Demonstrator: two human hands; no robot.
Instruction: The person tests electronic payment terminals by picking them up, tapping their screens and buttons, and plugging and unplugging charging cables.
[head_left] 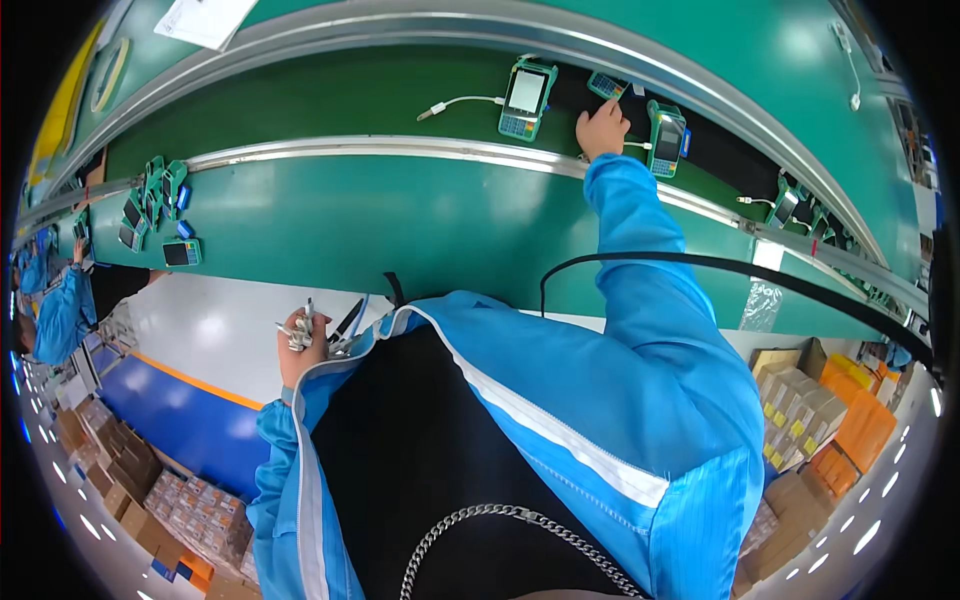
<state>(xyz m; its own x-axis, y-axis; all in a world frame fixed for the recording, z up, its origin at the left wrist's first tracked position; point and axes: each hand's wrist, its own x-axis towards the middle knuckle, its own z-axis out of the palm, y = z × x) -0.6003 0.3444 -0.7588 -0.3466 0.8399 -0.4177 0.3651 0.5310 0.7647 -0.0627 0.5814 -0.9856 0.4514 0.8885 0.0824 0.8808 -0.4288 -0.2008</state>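
Observation:
My left hand (303, 345), low at the left by my jacket, is closed round a bunch of short white cables (298, 330) with their plugs sticking up. My right arm stretches over the bench to the dark conveyor belt. There my right hand (603, 130), fingers bent, grips the near edge of a green-cased handheld terminal (607, 86); the fingertips are partly hidden. Left of it lies another handheld terminal (526, 100) with a lit screen and a white cable (460, 103). Just right of my hand is a third terminal (666, 138), its white cable running beneath my wrist.
Metal rails (400, 150) border the belt. More terminals (787, 207) lie farther right on it, and several stand in a cluster (150, 205) on the green bench at left. A co-worker in a blue sleeve (62, 312) works at far left. Cartons (800, 415) stack behind at right.

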